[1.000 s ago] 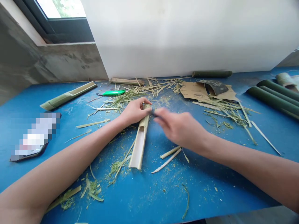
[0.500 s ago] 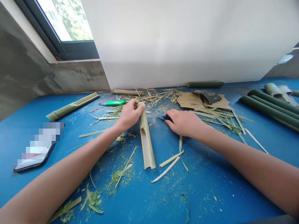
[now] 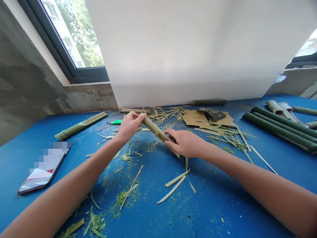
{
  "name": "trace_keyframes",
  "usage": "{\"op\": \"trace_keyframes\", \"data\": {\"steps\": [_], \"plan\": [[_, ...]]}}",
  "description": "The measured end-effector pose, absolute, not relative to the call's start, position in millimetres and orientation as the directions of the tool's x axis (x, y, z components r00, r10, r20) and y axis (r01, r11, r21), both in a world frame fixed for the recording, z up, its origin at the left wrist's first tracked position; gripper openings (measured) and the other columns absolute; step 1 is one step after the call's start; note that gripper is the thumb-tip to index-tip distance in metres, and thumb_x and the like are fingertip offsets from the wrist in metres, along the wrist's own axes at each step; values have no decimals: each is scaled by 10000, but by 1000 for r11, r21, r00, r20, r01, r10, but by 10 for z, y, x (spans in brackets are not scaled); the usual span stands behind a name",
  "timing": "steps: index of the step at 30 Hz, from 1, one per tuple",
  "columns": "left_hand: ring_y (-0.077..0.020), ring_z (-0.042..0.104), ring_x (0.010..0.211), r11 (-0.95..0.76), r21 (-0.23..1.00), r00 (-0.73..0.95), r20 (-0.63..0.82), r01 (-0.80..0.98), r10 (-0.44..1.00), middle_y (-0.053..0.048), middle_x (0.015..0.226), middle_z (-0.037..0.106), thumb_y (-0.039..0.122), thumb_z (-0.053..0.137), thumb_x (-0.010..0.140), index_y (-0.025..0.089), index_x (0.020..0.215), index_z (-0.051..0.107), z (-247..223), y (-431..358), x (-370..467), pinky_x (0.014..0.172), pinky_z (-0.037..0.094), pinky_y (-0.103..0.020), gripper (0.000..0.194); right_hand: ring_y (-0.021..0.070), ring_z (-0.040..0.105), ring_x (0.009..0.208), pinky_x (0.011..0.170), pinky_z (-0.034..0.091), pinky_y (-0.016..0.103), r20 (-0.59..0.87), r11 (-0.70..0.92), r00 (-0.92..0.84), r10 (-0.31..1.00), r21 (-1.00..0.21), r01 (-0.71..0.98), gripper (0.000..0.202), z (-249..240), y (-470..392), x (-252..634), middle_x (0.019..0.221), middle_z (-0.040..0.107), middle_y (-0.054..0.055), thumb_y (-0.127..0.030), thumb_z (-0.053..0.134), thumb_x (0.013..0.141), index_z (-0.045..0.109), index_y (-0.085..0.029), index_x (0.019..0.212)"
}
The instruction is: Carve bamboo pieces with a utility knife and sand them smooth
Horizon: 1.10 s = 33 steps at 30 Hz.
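Observation:
My left hand (image 3: 131, 126) pinches the upper left end of a split bamboo piece (image 3: 155, 129), pale green with a cut-away hollow in its side. The piece is lifted off the blue table and slopes down to the right. Around its lower right part, the thumb and fingers of my right hand (image 3: 184, 142) are closed. A green-handled tool (image 3: 116, 122) lies behind my left wrist, partly covered by it. Below the bamboo piece, two pale strips (image 3: 172, 189) rest on the table. No dark-handled tool shows now.
A phone (image 3: 46, 168) and a half-cut bamboo length (image 3: 80, 126) lie at left. Shavings (image 3: 168, 114) and torn cardboard (image 3: 195, 118) are spread behind my hands. Several green bamboo tubes (image 3: 282, 127) lie at right. A white board (image 3: 185, 49) stands at the back.
The bamboo piece has risen and swung from pointing toward me to slanting rightward. My right hand has left the dark-handled tool and taken hold of the piece's lower end.

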State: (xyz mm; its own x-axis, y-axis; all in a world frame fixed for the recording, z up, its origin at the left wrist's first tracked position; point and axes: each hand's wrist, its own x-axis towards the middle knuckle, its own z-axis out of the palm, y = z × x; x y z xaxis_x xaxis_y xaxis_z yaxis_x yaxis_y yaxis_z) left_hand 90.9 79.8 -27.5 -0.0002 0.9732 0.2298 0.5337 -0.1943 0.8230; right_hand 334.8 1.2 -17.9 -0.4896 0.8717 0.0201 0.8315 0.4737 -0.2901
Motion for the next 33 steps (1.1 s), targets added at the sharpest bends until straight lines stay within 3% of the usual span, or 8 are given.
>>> {"op": "trace_keyframes", "data": {"steps": [4,6,9,13,17,20,26,33], "plan": [[-183,489,557,-305,339,167,380,890,910,-19,598,586,548,623,870,222,834,641,25,661,817,569,289,-303,328,182,589,686,584,292,286,9,481,-504,864,-309,820,398,-184,-28,3308,871,725,64,-466,357,1050,619,-210,1204],[-186,507,567,-421,152,317,448,894,836,-24,625,610,557,584,908,233,881,663,159,507,842,581,279,-306,334,167,559,643,566,275,283,-14,488,-520,854,-324,811,395,-164,-65,3292,830,712,51,-475,364,1048,634,-208,1156],[-195,582,648,-677,14,654,248,735,715,-35,755,694,536,605,920,244,850,670,206,265,975,584,295,-301,307,163,545,633,563,267,279,-49,525,-568,822,-324,787,375,-183,-110,3263,805,704,38,-468,383,1040,652,-220,1124],[-218,668,758,-876,-115,877,-61,468,476,-35,871,747,379,640,948,259,1061,677,27,114,1153,638,376,-296,169,169,548,647,567,277,279,-70,579,-626,777,-312,754,373,-297,-111,3230,853,724,57,-465,404,1028,677,-224,1111],[-239,695,774,-874,-263,891,-94,409,445,-42,870,747,383,571,1013,246,1223,608,-128,154,1190,649,420,-315,253,168,513,589,547,267,291,-102,568,-611,785,-275,776,405,-358,-88,3224,812,721,80,-463,396,1024,699,-196,1042],[-228,684,701,-874,-326,904,-108,360,413,-24,807,730,379,556,1025,232,1175,614,-150,204,1185,606,402,-316,218,165,501,563,541,268,295,-114,578,-625,773,-280,766,460,-356,-78,3232,786,717,68,-514,358,1035,704,-211,1022],[-209,651,647,-854,-471,937,-138,223,321,-28,743,678,170,561,982,183,917,623,-223,261,1182,538,309,-320,91,166,520,566,550,260,301,-99,619,-654,750,-244,746,485,-373,-75,3236,788,729,73,-506,337,1036,706,-207,938],[-185,589,605,-863,-484,949,-178,145,259,-37,762,654,161,526,986,185,915,614,-295,331,1106,490,186,-332,116,191,545,556,556,260,318,-150,606,-614,775,-97,789,488,-407,-107,3199,748,726,88,-429,324,1021,706,-203,819]]}}
